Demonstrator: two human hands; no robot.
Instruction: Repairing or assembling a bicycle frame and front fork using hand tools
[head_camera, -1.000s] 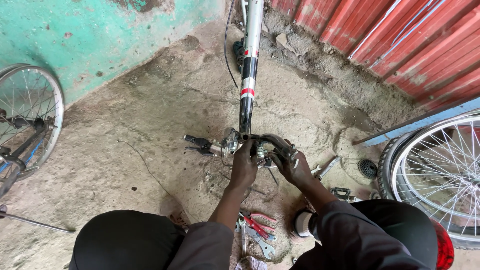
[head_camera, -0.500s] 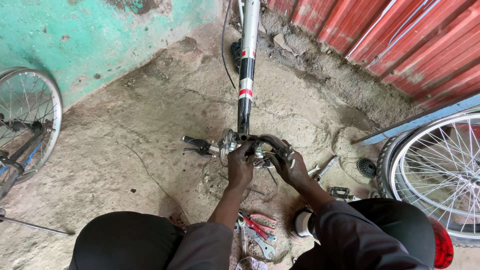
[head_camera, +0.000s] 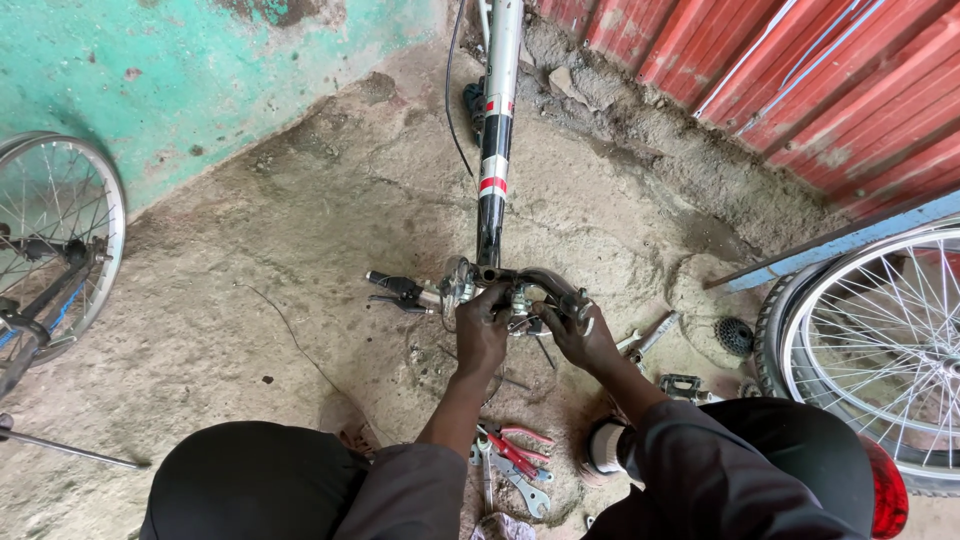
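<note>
Handlebars (head_camera: 520, 285) of dark curved metal, joined to a silver, black and red bicycle frame tube (head_camera: 497, 150), lie on the rough concrete floor (head_camera: 250, 260) at the centre of the head view, directly before the person's knees. We judge this assembly rigid and fairly heavy, since the long tube runs away toward the red corrugated wall (head_camera: 800, 90); it should not flex, but the greasy metal parts near the stem may be slippery. We would take hold on the bar itself, either side of the stem, rather than on the thin black cable (head_camera: 452, 110) or the black brake lever (head_camera: 400, 292) projecting to the left.

The left hand (head_camera: 483, 330) is curled closed over the bar beside the silver bell or clamp (head_camera: 458, 285); its fingers wrap the metal. The right hand (head_camera: 580, 335) lies partly closed on the right curve of the bar, fingers bent around it; we cannot tell whether it also pinches a small fitting.

Red-handled pliers (head_camera: 515, 450) and a flat steel spanner (head_camera: 520, 490) lie between the knees. A spoked wheel (head_camera: 880, 350) stands to the right, another spoked wheel (head_camera: 55, 240) to the left against the green wall (head_camera: 150, 70).
</note>
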